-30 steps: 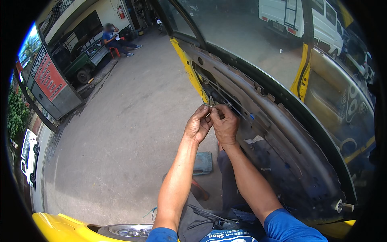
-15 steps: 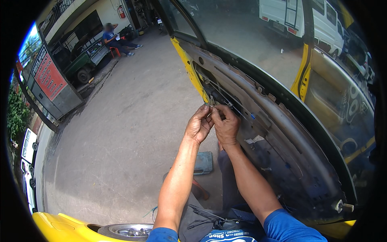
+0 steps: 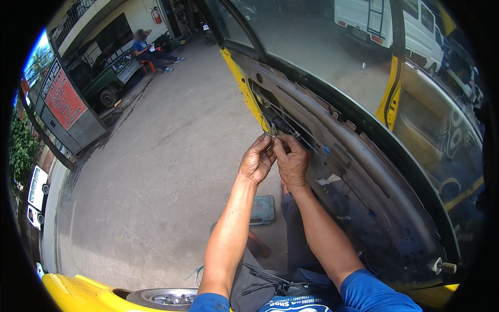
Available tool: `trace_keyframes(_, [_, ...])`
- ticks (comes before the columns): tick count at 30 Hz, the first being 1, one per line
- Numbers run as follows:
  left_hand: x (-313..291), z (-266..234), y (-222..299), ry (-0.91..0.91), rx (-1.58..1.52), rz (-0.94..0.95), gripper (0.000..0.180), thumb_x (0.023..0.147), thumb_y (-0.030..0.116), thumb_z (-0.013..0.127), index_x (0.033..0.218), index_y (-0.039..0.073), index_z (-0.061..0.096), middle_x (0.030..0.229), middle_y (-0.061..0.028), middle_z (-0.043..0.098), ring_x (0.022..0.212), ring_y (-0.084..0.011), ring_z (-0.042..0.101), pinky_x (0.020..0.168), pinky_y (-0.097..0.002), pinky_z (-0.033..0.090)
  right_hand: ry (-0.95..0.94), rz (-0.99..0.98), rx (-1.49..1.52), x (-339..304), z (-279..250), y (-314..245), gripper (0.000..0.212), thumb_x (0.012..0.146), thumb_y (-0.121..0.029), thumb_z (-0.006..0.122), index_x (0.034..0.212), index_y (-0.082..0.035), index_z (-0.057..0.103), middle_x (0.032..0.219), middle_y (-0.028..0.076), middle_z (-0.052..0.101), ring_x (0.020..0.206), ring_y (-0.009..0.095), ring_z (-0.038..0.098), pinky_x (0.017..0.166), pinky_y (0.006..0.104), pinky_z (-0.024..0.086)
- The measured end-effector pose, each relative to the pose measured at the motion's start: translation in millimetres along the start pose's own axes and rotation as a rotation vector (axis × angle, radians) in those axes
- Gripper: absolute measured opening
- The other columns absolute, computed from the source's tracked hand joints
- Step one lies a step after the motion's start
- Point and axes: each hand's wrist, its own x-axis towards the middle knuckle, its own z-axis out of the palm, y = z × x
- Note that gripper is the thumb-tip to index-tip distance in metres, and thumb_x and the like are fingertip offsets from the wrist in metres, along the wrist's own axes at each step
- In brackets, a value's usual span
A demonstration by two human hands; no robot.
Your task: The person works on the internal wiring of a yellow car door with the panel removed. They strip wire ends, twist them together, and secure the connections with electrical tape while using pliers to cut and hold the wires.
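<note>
My left hand (image 3: 257,162) and my right hand (image 3: 293,162) meet at the edge of a stripped yellow car door (image 3: 364,161). Both are closed, with their fingertips nearly touching. Between them they pinch a thin wire (image 3: 268,135), which shows only as a short stretch. A small pale metal piece (image 3: 274,128) sticks up beside the fingertips; its kind is unclear. Behind the hands, a cutout (image 3: 275,112) in the inner door panel shows rods and dark parts. Dark cables (image 3: 270,281) lie across my lap.
A blue-green case (image 3: 262,210) rests on the ground beyond my lap. Close by at the lower left are a yellow fender (image 3: 78,291) and a wheel (image 3: 169,297). Farther off, a person (image 3: 145,49) sits near a green vehicle (image 3: 112,80). A white van (image 3: 364,21) shows through the door window.
My hands keep almost the same place and pinch, with only a slight finger shift. On the street at the far left, white vehicles have changed position.
</note>
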Motion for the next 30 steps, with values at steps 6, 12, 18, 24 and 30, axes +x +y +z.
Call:
trace_keyframes(6, [0,-1,0,-0.008,0.032,0.004,0.020,0.103,0.016,0.065,0.120,0.004,0.064,0.109,-0.0064,0.071,0.102,-0.0180,0.069,0.096,-0.0360,0.057,0.003,0.010,0.023,0,1,0,0.010,0.091,-0.010,0.074,0.100,-0.004,0.073,0.082,0.010,0.073,0.071,0.021,0.072,0.066,0.0332,0.055])
trace_keyframes(12, [-1,0,0,0.002,0.053,0.003,0.020,0.104,0.017,0.064,0.120,0.006,0.064,0.108,-0.0045,0.071,0.100,-0.0161,0.069,0.093,-0.0346,0.057,0.002,0.013,0.016,-1,1,-1,0.009,0.091,-0.010,0.074,0.099,-0.005,0.073,0.082,0.010,0.073,0.071,0.021,0.071,0.066,0.0326,0.054])
trace_keyframes(18, [-1,-2,0,-0.006,0.062,0.005,0.020,0.104,0.017,0.064,0.120,0.006,0.063,0.108,-0.0041,0.071,0.100,-0.0157,0.068,0.094,-0.0346,0.057,-0.004,-0.030,-0.041,1,-1,-2,0.009,0.091,-0.011,0.073,0.099,-0.005,0.073,0.083,0.011,0.074,0.072,0.021,0.072,0.066,0.0333,0.055])
trace_keyframes(24, [-2,-1,6,0.018,0.139,0.009,0.027,0.101,0.015,0.067,0.124,0.002,0.063,0.109,-0.0062,0.070,0.103,-0.0180,0.068,0.097,-0.0361,0.055,-0.051,0.020,-0.013,3,-4,-2,0.008,0.091,-0.010,0.073,0.095,-0.003,0.073,0.082,0.013,0.073,0.073,0.026,0.073,0.066,0.0350,0.055])
trace_keyframes(30, [-3,1,13,0.082,0.266,0.047,0.031,0.101,0.014,0.068,0.127,-0.002,0.062,0.110,-0.0098,0.070,0.104,-0.0197,0.069,0.095,-0.0361,0.057,-0.082,-0.105,-0.062,4,-7,-7,0.010,0.091,-0.007,0.072,0.098,-0.001,0.075,0.085,0.016,0.073,0.077,0.033,0.073,0.068,0.0382,0.056])
